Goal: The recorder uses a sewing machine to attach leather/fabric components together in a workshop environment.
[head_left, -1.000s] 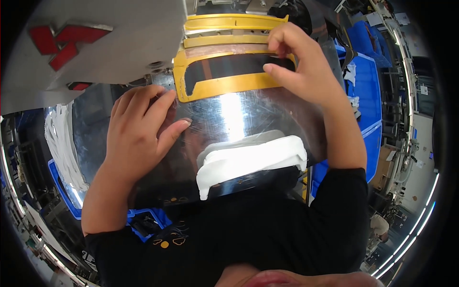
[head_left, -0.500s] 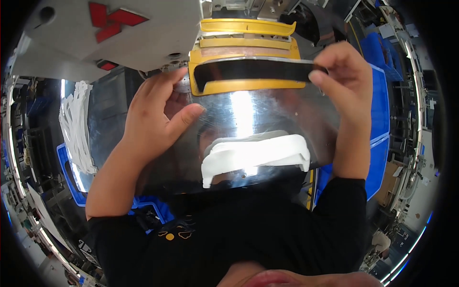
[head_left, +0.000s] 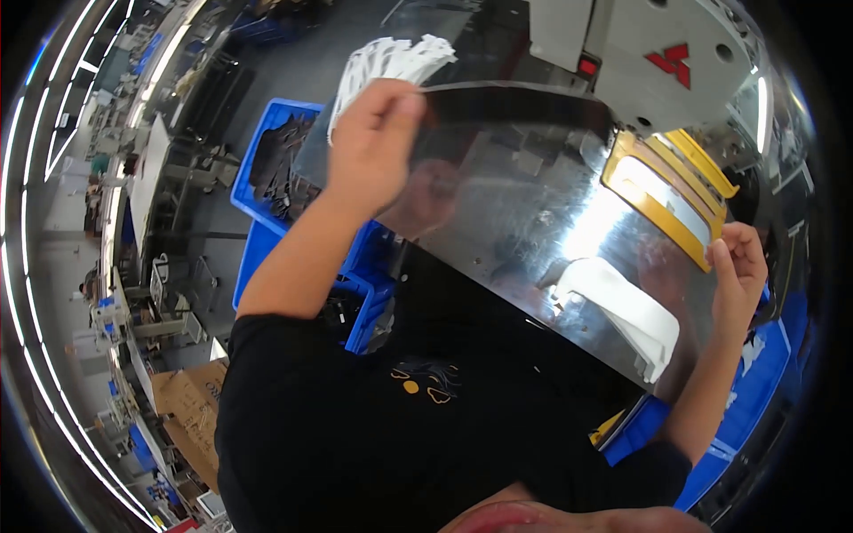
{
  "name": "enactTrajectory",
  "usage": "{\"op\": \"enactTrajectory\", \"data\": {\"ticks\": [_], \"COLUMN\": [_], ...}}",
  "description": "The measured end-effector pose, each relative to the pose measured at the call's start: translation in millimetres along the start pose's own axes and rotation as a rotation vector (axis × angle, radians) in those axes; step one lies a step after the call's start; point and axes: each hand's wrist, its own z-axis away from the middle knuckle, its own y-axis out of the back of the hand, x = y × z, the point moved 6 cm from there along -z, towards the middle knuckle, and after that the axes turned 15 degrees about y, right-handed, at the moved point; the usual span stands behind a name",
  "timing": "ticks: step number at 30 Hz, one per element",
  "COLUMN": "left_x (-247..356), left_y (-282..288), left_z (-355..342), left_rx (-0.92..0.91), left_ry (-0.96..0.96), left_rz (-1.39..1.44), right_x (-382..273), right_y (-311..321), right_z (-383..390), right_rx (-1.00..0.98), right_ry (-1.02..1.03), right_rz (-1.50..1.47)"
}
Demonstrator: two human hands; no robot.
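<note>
My left hand (head_left: 369,147) is closed on the left end of a long, black curved strip (head_left: 515,105), raised off the shiny metal table (head_left: 498,213). The strip is slightly blurred and its far end reaches toward the machine. At the right, the fingers of my right hand (head_left: 742,266) are curled, with thumb and forefinger at the near right end of a yellow template (head_left: 657,209). A pale, bright strip shows within the template's opening. Between my body and the template, several white curved pieces (head_left: 622,311) lie stacked on the table.
A large pale machine head (head_left: 680,62) stands beyond the template. A bundle of white strips (head_left: 391,62) lies past my left hand. Left of the table, a blue bin (head_left: 253,182) contains several black strips. More blue bins (head_left: 760,382) stand at the right.
The black strip has left the template and passed from my right hand to my left, which has swung out leftward. My right hand stays by the template's right end. The view has turned left.
</note>
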Motion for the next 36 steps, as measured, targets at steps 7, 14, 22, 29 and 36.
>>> {"op": "enactTrajectory", "data": {"ticks": [7, 14, 22, 29, 36], "left_x": [-155.6, -154.8, -101.2, -77.6, -65.4], "left_y": [254.1, 184.8, 83.6, 61.6, 27.1], "left_z": [14.5, 11.8, -3.0, -8.8, -34.8], "left_rx": [0.684, 0.425, 0.270, 0.255, 0.199], "left_ry": [0.422, 0.456, 0.190, 0.033, -0.002], "left_rz": [-0.037, -0.371, -0.609, -0.662, -0.785], "right_x": [11.1, 8.7, 12.4, 9.0, 6.5], "right_y": [-3.5, -16.2, -17.5, -23.1, -31.3], "right_z": [-4.2, -3.5, -4.1, -4.6, -3.8], "right_rx": [-0.076, -0.103, -0.137, -0.158, -0.179], "right_ry": [-0.039, -0.047, -0.084, -0.082, -0.093], "right_rz": [0.010, -0.002, 0.002, 0.015, 0.009]}}
